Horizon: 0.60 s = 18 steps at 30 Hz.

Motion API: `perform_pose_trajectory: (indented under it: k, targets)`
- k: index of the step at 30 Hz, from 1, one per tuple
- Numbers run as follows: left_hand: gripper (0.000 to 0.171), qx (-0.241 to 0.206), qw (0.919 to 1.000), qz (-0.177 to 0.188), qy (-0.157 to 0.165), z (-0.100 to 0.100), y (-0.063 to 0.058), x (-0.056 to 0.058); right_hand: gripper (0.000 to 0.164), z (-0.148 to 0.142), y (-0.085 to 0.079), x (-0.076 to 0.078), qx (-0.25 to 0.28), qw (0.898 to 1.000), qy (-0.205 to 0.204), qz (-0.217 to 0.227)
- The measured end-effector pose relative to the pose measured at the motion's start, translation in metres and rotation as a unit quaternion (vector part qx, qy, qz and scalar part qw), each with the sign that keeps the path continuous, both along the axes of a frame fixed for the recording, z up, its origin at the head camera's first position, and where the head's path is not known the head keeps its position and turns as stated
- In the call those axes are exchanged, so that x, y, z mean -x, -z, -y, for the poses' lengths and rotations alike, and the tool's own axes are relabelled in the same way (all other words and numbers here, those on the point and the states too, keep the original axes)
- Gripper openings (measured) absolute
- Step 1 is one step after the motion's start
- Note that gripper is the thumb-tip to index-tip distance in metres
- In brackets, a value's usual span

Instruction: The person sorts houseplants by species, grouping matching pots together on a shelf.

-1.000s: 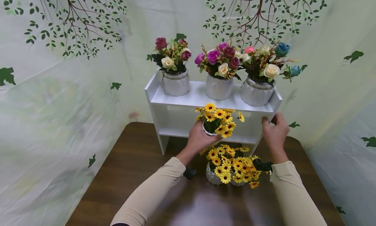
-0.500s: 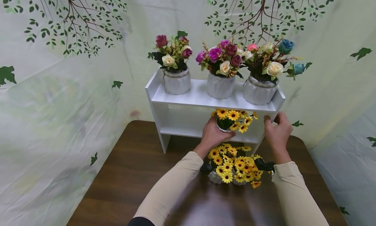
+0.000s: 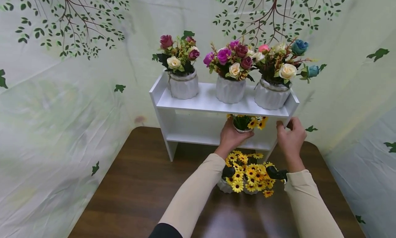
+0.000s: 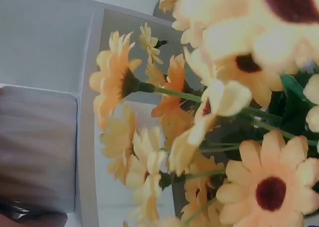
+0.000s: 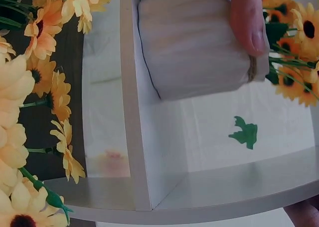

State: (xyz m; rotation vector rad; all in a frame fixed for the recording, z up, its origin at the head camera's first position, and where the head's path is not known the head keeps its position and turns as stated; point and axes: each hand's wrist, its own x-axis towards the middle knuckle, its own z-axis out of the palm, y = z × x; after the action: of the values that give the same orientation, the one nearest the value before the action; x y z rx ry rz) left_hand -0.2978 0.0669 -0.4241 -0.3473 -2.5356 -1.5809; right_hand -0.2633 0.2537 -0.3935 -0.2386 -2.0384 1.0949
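Note:
My left hand [image 3: 234,135] grips a white pot [image 5: 194,47] of yellow daisy-like flowers [image 3: 252,123] inside the middle level of the white shelf [image 3: 191,128]. In the right wrist view my thumb [image 5: 249,25] lies along the pot near its twine. The pot's base is at the shelf board [image 5: 142,137]; whether it fully rests there I cannot tell. My right hand [image 3: 291,136] pinches the front edge of the shelf's right side panel. The upper board hides part of the held flowers.
Three white pots of mixed roses stand on top: left [image 3: 184,86], middle [image 3: 230,89] and right [image 3: 272,95]. Below my left forearm, potted yellow flowers [image 3: 250,176] stand on the brown table [image 3: 130,190], before the shelf. A leaf-patterned cloth [image 3: 77,93] hangs behind.
My left hand has carried the pot rightward and deeper into the middle level, so its flowers now pass under the upper board. My right hand keeps its hold on the side panel.

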Motion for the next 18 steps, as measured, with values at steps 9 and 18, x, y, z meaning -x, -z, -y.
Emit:
perform_pose_trajectory:
  k: [9, 18]
  targets:
    - [0.096, 0.001, 0.9991, 0.017, 0.038, -0.005, -0.001, 0.007, 0.021, -0.001, -0.002, -0.001, -0.001, 1.0, 0.008, -0.001]
    - [0.102, 0.022, 0.997, 0.052, 0.053, -0.006, -0.006, 0.013, 0.021, 0.002, -0.003, -0.002, 0.003, 1.0, 0.001, -0.002]
